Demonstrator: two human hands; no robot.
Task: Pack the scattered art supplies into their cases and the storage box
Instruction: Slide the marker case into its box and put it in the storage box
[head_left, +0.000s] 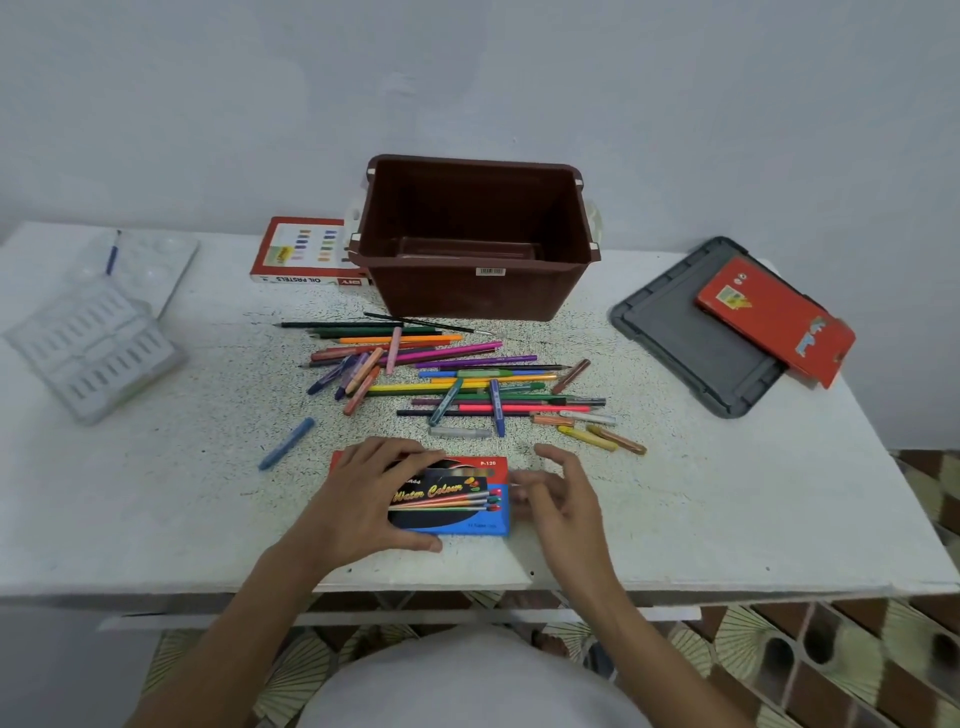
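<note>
A water colour box (457, 501), red and blue with a black label, lies near the table's front edge. My left hand (363, 499) grips its left end, fingers over the far edge and thumb under the near edge. My right hand (558, 499) hovers at the box's right end with fingers loosely spread, and it looks blurred. Behind the box lies a scattered pile of coloured pencils and oil pastels (457, 384). One blue pastel (287, 443) lies apart to the left. The brown storage box (478, 291) stands open at the back.
The grey lid (685, 338) lies at the right with a red pencil case (774, 319) on it. An oil pastels box (306, 252) sits left of the storage box. A white plastic insert tray (93, 353) and a palette (140, 265) with a brush lie at far left.
</note>
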